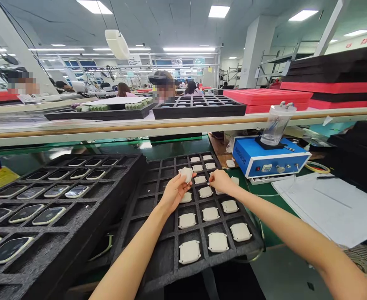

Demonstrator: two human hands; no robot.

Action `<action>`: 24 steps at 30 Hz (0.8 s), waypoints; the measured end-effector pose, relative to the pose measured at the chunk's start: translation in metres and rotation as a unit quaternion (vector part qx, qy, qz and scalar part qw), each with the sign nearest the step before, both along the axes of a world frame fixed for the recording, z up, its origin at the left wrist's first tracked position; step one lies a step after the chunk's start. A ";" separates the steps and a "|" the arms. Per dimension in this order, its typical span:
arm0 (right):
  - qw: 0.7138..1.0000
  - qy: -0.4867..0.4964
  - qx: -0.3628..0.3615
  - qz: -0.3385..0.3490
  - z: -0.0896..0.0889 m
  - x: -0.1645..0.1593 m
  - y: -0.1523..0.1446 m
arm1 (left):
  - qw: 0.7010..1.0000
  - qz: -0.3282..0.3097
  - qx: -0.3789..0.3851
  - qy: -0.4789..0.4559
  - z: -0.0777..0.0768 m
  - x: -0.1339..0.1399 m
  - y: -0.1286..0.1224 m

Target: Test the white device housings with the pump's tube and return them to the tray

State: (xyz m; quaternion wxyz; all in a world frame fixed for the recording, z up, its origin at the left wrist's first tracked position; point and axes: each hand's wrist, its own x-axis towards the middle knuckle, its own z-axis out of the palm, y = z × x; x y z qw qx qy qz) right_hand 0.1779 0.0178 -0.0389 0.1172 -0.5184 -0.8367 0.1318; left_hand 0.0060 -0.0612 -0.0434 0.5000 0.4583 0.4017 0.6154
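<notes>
My left hand point(174, 192) is closed on a white squarish plastic piece point(186, 174) with small lugs at its corners, held up above a black foam tray point(167, 273). My right hand point(221, 181) hovers over the tray's right side, just right of the held piece. Its fingertips are pinched together; whatever is between them, if anything, is too small to make out. Similar white pieces point(210, 214) lie one to a compartment in the tray's right-hand columns. My hands partly cover a few of them.
On the left, another black foam tray point(86, 216) holds several dark-faced square devices point(49, 215). A blue control box point(269, 156) carrying a clear cup point(277, 125) stands to the right, near white paper sheets point(333, 204). A shelf edge point(171, 125) crosses ahead, bearing trays; people sit beyond.
</notes>
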 end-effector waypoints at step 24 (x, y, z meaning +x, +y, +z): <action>0.878 0.432 0.095 0.183 0.004 0.013 -0.034 | 0.855 0.067 0.144 0.494 -0.007 0.014 -0.011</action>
